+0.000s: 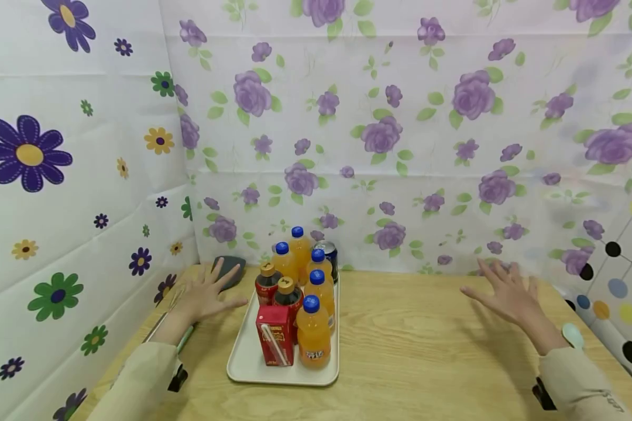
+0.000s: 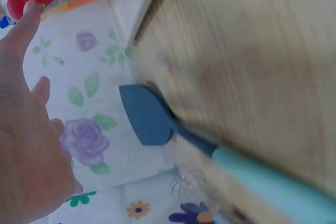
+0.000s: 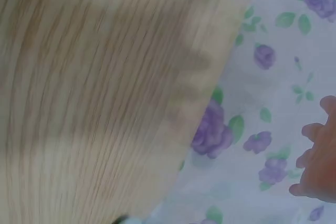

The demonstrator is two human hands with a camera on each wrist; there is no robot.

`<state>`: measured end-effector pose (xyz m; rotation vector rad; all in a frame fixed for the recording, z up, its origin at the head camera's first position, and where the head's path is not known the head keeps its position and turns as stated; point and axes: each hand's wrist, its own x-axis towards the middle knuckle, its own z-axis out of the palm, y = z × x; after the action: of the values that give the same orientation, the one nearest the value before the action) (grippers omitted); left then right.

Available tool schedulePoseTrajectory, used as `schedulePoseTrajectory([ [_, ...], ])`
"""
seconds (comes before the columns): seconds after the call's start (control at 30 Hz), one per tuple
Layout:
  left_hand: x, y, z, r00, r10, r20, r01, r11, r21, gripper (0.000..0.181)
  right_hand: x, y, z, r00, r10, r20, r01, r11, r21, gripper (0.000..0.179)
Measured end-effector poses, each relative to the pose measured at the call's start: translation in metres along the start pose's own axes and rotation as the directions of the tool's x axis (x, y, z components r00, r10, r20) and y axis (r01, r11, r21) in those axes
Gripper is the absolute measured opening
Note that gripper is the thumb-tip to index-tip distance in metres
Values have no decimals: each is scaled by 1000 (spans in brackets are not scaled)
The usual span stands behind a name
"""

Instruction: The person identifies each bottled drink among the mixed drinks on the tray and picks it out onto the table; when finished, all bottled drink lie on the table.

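Note:
My left hand [image 1: 202, 297] is spread over the table's left side, holding nothing, left of a white tray [image 1: 284, 376]. Below it lies a spatula with a dark blade [image 2: 146, 115] and a mint-green handle [image 2: 273, 182]. On the tray stand several orange drink bottles with blue caps [image 1: 313, 339], two dark bottles with gold caps and red labels [image 1: 288, 297], a red drink carton [image 1: 275, 336] with a straw on its side, and a dark can [image 1: 333, 257] at the back. My right hand [image 1: 511, 295], fingers also spread and holding nothing, hovers over the table's right side.
A pale green spoon-like end [image 1: 572, 335] shows beside the right forearm. A whisk-like wire tool [image 2: 186, 182] lies along the left edge. Flowered sheets [image 1: 347, 117] stand behind and left of the wooden table [image 1: 411, 351]; a dotted sheet [image 1: 618, 286] borders the right.

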<state>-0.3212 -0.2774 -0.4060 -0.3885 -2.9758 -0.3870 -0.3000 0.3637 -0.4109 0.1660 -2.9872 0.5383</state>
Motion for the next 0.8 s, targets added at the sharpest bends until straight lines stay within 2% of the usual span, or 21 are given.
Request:
schedulePoseTrajectory([
  [0.17, -6, 2, 15, 999, 31, -13, -32, 993, -112, 96, -3, -26, 1, 999, -41, -17, 42, 995, 88, 94],
  [0.27, -10, 2, 24, 999, 32, -15, -34, 980, -197, 99, -2, -46, 0, 997, -73, -38, 77, 988, 131, 94],
  [0.4, -15, 3, 31, 1000, 1, 31, 9, 943, -333, 103, 4, -69, 1, 994, -96, -57, 104, 980, 168, 94],
  [0.53, -21, 6, 37, 996, -22, 88, 58, 896, -440, 102, 12, -88, 7, 993, -101, -61, 111, 975, 191, 94],
  [0.67, -27, 8, 44, 993, -29, 117, 85, 859, -506, 102, 21, -107, 15, 991, -122, -60, 133, 962, 240, 95],
  [0.8, -29, 9, 53, 989, -44, 140, 115, 823, -556, 103, 29, -128, 24, 988, -146, -57, 157, 935, 318, 96],
])
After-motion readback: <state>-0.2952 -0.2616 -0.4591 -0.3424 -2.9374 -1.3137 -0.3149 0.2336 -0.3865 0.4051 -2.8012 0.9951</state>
